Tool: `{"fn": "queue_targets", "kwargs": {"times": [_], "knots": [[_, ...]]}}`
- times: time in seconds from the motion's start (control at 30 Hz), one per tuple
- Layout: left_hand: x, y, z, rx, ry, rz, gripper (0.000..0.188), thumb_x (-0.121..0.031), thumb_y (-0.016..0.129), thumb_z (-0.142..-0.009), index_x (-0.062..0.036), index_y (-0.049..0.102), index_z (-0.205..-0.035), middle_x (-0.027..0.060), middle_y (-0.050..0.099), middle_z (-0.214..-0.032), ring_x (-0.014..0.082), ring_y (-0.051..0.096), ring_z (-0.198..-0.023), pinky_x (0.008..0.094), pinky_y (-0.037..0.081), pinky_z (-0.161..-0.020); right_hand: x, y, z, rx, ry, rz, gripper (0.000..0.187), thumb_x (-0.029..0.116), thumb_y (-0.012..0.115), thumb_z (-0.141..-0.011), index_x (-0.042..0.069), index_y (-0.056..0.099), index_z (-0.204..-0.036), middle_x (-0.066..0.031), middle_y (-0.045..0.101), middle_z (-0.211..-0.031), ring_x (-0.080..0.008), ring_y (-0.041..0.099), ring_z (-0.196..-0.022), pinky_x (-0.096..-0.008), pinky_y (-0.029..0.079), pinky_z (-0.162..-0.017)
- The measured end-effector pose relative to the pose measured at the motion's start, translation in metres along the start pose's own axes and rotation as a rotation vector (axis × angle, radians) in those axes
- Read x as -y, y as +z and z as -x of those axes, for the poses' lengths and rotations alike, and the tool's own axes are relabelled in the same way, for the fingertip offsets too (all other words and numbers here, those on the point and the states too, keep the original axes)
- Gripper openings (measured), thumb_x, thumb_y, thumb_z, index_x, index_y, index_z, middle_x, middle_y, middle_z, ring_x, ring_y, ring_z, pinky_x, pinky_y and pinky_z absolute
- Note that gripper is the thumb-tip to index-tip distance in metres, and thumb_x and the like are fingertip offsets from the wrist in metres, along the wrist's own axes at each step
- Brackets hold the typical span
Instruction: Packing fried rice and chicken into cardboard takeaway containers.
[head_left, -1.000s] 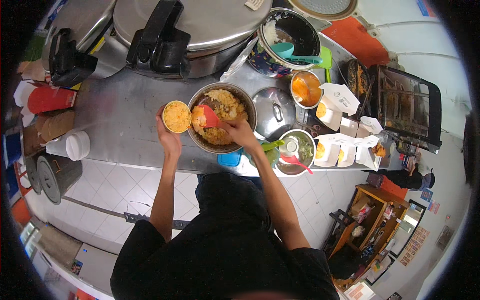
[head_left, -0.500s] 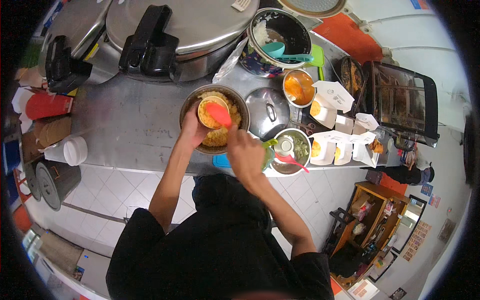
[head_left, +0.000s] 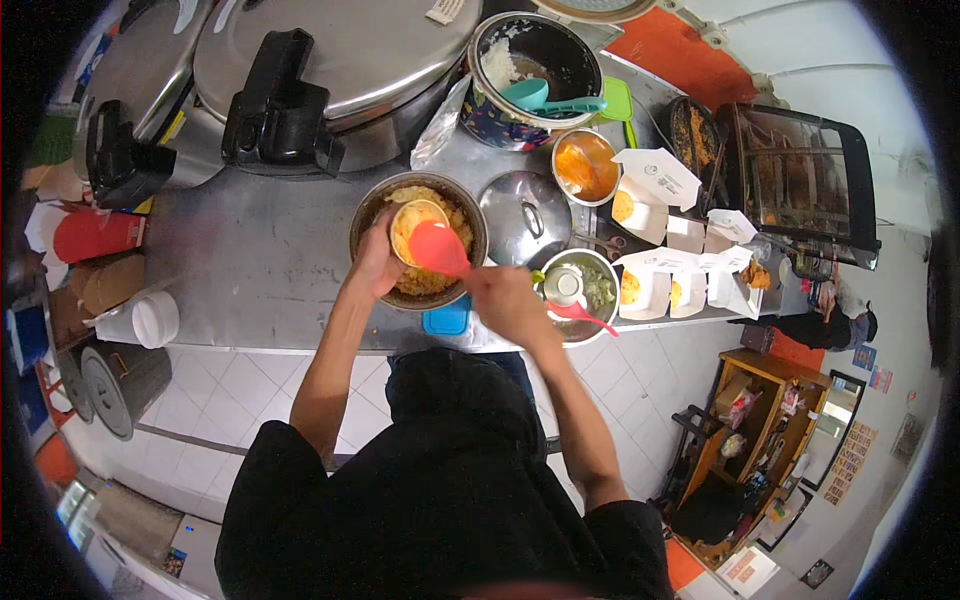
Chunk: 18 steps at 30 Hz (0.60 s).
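Head view, left hand (head_left: 376, 264): fingers curled around the cup (head_left: 403, 233), held above the metal bowl (head_left: 357, 232).
Right hand (head_left: 512, 304): fingers wrapped around the red spatula's (head_left: 439, 249) handle, its blade overlapping the cup's mouth.
Cup contents: yellow rice shows; fill level hidden, filling seemingly unfinished.
Bowl: plenty of rice (head_left: 424, 284) left.
White cartons (head_left: 657, 172): at right, some yellow portions (head_left: 622, 207) already inside.
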<state>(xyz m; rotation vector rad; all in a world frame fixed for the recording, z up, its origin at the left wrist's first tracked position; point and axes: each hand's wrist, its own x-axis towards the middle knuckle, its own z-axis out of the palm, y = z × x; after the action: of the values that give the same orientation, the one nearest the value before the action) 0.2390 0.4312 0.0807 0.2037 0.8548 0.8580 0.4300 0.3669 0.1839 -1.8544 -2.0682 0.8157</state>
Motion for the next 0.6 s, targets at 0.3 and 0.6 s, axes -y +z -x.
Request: {"fn": "queue_targets", "kwargs": {"times": [0.3, 0.6], "knots": [[0.005, 0.014, -0.003, -0.115, 0.023, -0.058, 0.044, -0.037, 0.031, -0.107, -0.0099, 0.051, -0.136, 0.0046, 0.059, -0.134, 0.0196, 0.055, -0.124, 0.04, 0.045, -0.104, -0.002, 0.043, -0.004, -0.14, -0.079, 0.14, 0.013, 0.011, 0.055, -0.09, 0.005, 0.063, -0.082, -0.0202, 0.062, -0.064, -0.0389, 0.062, -0.06, -0.0488, 0.051, -0.055], [0.013, -0.004, 0.001, -0.169, 0.064, -0.126, 0.051, -0.043, 0.025, -0.107, -0.0091, 0.048, -0.137, 0.0057, 0.059, -0.133, 0.0216, 0.055, -0.124, 0.0443, 0.045, -0.102, 0.005, 0.043, -0.002, -0.191, -0.043, -0.054, 0.021, 0.016, 0.056, -0.096, 0.002, 0.063, -0.081, -0.0224, 0.061, -0.061, -0.0417, 0.063, -0.055, -0.0503, 0.05, -0.051]]}}
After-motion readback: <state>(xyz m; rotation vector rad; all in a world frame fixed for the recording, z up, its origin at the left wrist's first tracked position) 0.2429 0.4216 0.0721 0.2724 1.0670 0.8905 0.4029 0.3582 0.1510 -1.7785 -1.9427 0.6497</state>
